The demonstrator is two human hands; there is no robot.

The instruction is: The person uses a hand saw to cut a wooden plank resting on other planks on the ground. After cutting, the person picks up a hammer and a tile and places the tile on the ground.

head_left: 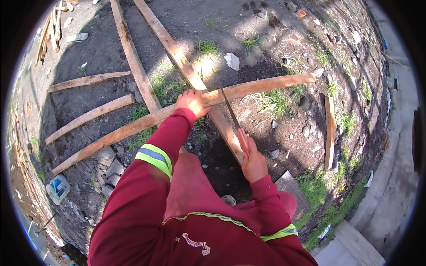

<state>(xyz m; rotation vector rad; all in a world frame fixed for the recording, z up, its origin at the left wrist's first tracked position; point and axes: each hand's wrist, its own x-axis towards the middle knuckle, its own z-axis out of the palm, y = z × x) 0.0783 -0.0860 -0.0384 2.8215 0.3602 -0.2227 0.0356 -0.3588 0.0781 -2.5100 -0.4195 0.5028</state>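
Observation:
A long wooden plank lies crosswise over two other boards, a right-hand board and a left-hand board. My left hand is closed over the crosswise plank where it meets the right-hand board, pressing down on it. In my right hand is a handsaw, gripped by its reddish handle. Its narrow dark blade points away from me and meets the plank just right of my left hand. How deep the blade sits in the wood I cannot tell.
Two short wood pieces lie at left, another piece at right. A clear plastic jug lies at lower left. Stones, grass tufts and a white rock dot the soil. A flat dark slab rests by my right leg.

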